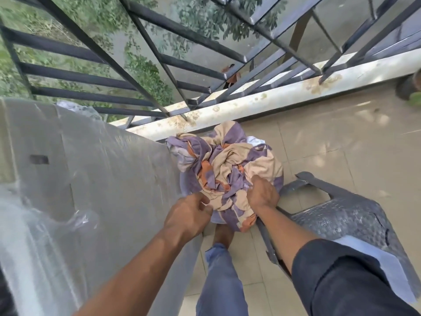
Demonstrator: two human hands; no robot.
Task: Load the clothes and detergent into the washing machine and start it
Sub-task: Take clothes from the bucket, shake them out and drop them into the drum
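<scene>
**Both hands on the laundry heap**

At the far left stands my washing machine (95, 179), wrapped in a clear plastic cover (45, 224); I see only its grey top and side from above, and I cannot tell from here whether the lid is up or where the detergent is. Behind it run the dark window bars (159, 65) and a stained white ledge (273, 96).

Just right of the machine, my left hand (189, 215) has its fingers curled at the near edge of the clothes (227, 169), pinching the cloth where it spills over the pale basin (189, 188) that holds the heap. The basin sits on the tiled floor (341, 144) close against the machine, which I judge keeps the lift short.

My right hand (262, 192) is dug into the near right of the same purple, cream and orange bundle, fingers buried in the folds. Gripping on two sides should let me gather the tangle as one load rather than trailing pieces.

Further right, a grey plastic chair (341, 215) stands beside the basin, touching my forearm's line.
</scene>
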